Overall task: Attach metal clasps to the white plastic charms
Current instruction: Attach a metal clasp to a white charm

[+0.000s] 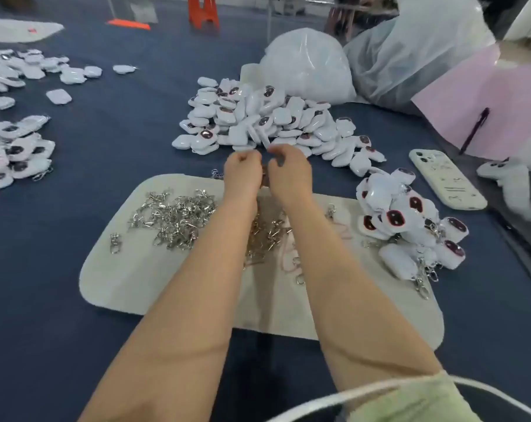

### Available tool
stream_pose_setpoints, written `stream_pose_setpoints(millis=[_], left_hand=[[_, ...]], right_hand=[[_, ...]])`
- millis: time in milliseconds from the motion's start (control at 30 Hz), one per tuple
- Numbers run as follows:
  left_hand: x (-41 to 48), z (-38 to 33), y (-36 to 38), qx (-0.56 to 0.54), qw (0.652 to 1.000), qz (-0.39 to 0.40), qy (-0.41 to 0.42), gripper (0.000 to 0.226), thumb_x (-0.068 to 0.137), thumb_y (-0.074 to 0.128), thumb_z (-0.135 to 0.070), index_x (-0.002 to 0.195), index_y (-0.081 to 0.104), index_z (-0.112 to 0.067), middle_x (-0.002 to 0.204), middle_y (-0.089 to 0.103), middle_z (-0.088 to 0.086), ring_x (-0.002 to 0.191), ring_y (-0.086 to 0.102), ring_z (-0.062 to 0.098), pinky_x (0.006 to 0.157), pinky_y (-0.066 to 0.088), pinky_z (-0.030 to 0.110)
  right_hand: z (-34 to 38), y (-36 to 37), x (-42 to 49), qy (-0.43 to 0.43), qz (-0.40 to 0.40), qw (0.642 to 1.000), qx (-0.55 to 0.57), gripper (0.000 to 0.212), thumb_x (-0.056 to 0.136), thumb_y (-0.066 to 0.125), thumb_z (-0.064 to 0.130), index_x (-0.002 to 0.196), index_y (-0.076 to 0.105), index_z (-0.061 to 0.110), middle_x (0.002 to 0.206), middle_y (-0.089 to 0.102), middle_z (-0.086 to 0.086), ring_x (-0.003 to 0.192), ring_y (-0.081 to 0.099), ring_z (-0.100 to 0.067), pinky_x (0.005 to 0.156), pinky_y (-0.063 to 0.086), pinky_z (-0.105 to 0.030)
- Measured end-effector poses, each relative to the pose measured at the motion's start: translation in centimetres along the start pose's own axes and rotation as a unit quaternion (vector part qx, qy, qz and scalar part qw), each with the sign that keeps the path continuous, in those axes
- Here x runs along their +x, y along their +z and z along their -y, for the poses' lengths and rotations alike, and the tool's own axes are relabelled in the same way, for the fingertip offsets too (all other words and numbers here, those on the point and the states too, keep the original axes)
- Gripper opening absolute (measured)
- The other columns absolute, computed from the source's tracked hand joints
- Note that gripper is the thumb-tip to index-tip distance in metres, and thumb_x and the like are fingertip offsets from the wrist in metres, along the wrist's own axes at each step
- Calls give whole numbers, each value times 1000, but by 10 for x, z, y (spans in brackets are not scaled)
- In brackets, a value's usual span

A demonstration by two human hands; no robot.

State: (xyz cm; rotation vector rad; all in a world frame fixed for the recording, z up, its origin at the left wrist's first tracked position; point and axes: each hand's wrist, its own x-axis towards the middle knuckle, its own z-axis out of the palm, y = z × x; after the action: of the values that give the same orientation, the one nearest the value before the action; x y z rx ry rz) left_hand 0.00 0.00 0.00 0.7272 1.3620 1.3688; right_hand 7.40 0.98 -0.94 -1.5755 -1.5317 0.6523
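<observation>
The right hand (288, 173) pinches a white charm (265, 143) over the mat's (121, 284) far edge. The left hand (242, 175), fingers curled, meets it, and what it holds is hidden. Joining seems in hand: next, a ring from the clasps (172, 219) heaped on the mat must thread the charm's loop.

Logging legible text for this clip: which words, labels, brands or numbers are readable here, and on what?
No text here is readable.
Phone case: dark marks, too blurred to read.
Charms on the right: red-and-black prints, too small to tell whether they are characters.
</observation>
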Motion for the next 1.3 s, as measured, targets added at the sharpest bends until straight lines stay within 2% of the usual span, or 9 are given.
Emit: stream_pose_setpoints(millis=[267,433,500,633,733,867,1000,1167,1300], left_hand=[[45,-7,19,43,998,-39,16,12,91,42,-6,84,52,-10,70,48,1,63,44,13,51,34,24],[52,-2,26,41,998,-52,11,25,93,44,-10,111,58,-1,97,59,10,87,54,21,79,47,31],[52,-2,25,41,998,-48,12,22,92,44,-10,106,59,-1,93,61,10,86,55,23,77,48,31],[41,-3,19,48,997,-53,32,31,92,45,-8,117,56,6,77,50,2,61,42,10,41,33,12],[22,-7,14,59,997,-21,48,35,93,46,-10,127,54,-10,102,58,6,66,49,8,52,41,16],[-14,-6,6,73,994,45,64,24,91,54,-13,115,61,-12,111,65,10,97,64,23,91,52,38],[-53,7,-11,49,993,86,66,22,91,58,-9,111,65,-1,86,68,4,73,64,11,70,54,21],[-83,25,-35,9,999,35,28,15,95,53,-14,109,60,-12,110,63,11,86,64,18,71,54,28],[-93,25,-44,-183,983,21,-13,16,97,45,-9,91,55,-19,103,58,12,73,70,18,58,59,30]], right_hand=[[-10,38,55,-22,62,967,-248,32,92,48,26,123,57,25,141,40,-1,123,36,-35,93,35,-35],[-13,38,64,-32,61,968,-240,27,94,47,25,118,59,20,131,48,-2,118,41,-34,86,35,-33],[-15,35,62,-25,28,979,-202,26,94,45,22,115,61,19,125,53,-3,116,43,-32,89,34,-32],[-9,13,45,6,-41,999,8,28,94,44,15,116,59,10,116,61,-5,115,50,-26,93,38,-26],[-2,-14,25,20,-19,992,125,19,92,45,6,106,56,14,101,59,1,103,58,-23,89,46,-31],[3,-40,-14,12,30,989,144,19,92,50,5,103,47,21,92,58,12,92,63,-18,90,52,-45],[2,-60,-60,21,33,988,151,12,91,58,12,99,54,20,96,64,6,88,66,-15,85,56,-41],[-17,-74,-100,-23,17,1000,-12,17,92,57,18,108,61,21,105,62,10,96,60,-7,75,45,-7],[-30,-53,-111,-35,57,981,-181,32,91,55,21,122,61,24,126,57,0,113,51,-22,99,37,-33]])
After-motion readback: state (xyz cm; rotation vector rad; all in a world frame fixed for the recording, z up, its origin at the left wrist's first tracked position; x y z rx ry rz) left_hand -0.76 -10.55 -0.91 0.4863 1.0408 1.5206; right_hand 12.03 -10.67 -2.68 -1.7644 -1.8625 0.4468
